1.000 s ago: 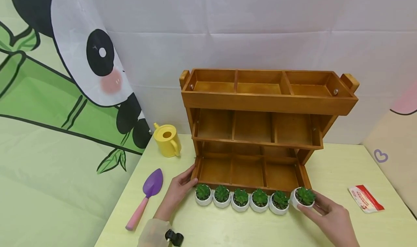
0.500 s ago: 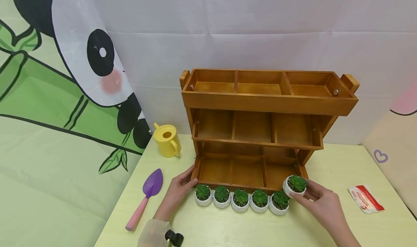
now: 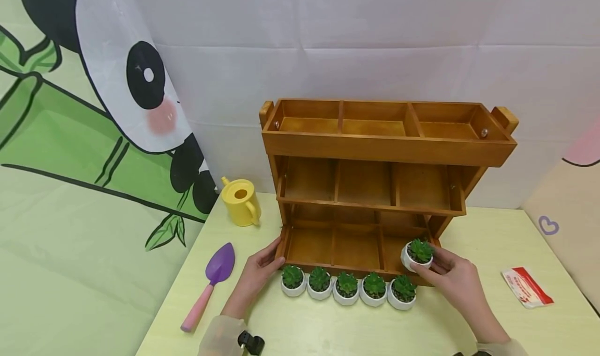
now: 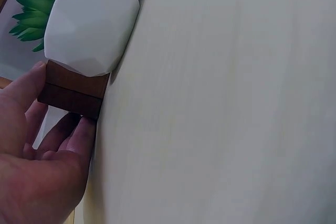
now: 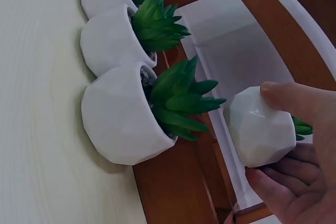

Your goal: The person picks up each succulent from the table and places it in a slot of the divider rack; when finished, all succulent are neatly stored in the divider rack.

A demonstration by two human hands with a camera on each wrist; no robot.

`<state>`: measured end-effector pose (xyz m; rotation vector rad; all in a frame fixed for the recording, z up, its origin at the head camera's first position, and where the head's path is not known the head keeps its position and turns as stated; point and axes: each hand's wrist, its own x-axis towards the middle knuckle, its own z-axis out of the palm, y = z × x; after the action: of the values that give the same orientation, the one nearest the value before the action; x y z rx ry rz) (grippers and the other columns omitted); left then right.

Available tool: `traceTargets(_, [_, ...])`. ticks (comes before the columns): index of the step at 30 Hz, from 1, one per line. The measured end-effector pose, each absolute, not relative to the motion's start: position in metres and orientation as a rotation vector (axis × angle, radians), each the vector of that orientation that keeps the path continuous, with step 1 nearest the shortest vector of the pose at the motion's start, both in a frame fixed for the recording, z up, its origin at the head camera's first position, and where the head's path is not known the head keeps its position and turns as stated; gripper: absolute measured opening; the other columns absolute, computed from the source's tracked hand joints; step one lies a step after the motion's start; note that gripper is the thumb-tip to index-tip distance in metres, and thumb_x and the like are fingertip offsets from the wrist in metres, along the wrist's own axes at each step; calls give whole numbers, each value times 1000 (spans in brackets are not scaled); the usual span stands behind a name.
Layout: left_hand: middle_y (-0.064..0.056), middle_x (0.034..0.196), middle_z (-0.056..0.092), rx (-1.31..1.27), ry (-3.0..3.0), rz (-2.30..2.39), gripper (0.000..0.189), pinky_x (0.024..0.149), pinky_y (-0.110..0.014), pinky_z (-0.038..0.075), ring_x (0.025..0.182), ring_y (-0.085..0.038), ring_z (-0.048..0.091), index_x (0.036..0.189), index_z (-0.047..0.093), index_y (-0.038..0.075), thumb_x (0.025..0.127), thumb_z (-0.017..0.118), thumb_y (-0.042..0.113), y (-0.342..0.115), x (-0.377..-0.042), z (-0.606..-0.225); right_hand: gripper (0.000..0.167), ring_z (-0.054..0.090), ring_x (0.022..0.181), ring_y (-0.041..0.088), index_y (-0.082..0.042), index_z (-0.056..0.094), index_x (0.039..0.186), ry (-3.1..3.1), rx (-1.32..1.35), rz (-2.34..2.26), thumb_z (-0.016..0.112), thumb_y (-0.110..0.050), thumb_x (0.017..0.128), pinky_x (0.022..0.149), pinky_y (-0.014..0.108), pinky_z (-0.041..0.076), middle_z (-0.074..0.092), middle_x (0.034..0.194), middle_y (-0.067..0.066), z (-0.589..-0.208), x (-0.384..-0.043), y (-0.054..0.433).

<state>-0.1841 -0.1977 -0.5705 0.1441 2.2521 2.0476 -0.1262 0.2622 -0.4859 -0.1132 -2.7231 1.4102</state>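
Observation:
My right hand [image 3: 458,282] holds a potted succulent [image 3: 418,254] by its white faceted pot, thumb on one side and fingers on the other. It is over the bottom tier's right compartment in the head view; in the right wrist view the pot [image 5: 261,129] appears raised, its plant mostly hidden. My left hand [image 3: 255,277] grips the left front corner of the brown three-tier wooden shelf [image 3: 389,148], thumb and fingers on opposite sides of the wood [image 4: 71,98]. Several more succulents [image 3: 347,288] stand in a row along the shelf's front edge.
A yellow watering can [image 3: 240,205] stands left of the shelf. Nearer lies a toy trowel [image 3: 213,280] with purple blade and pink handle. To the right is a red and white packet [image 3: 526,286]. A pale cloth backdrop hangs behind the table [image 3: 328,330].
My right hand has carried its succulent up, left and away from the end of the row to above the bottom tier's right compartment. The left hand stays at the shelf corner.

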Motion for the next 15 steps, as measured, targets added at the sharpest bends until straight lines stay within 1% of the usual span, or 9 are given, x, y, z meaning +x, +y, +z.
traceTargets(3, [-12,160,44,151,2275,2032,59,110,-31,45,146,-33,43,156,52,16,100,72,11,-198,-184,-570,80,66,119,40,8,57,144,-2727,-127,1430,85,-42,89,80,19,60,59,140,30,-489,-132,264])
traceTargets(8, [-13,161,43,154,2286,2022,60,111,-31,45,146,-35,42,156,51,16,100,72,12,-198,-184,-571,80,65,120,43,10,54,145,-2733,-130,1437,84,-40,91,81,23,61,57,141,32,-498,-142,267])
traceTargets(15, [-5,160,46,104,2240,2044,59,112,-29,44,146,-25,44,155,54,22,101,70,7,-198,-185,-572,82,65,119,46,16,53,142,-2766,-123,1406,84,-40,91,84,30,62,57,138,37,-509,-155,268])
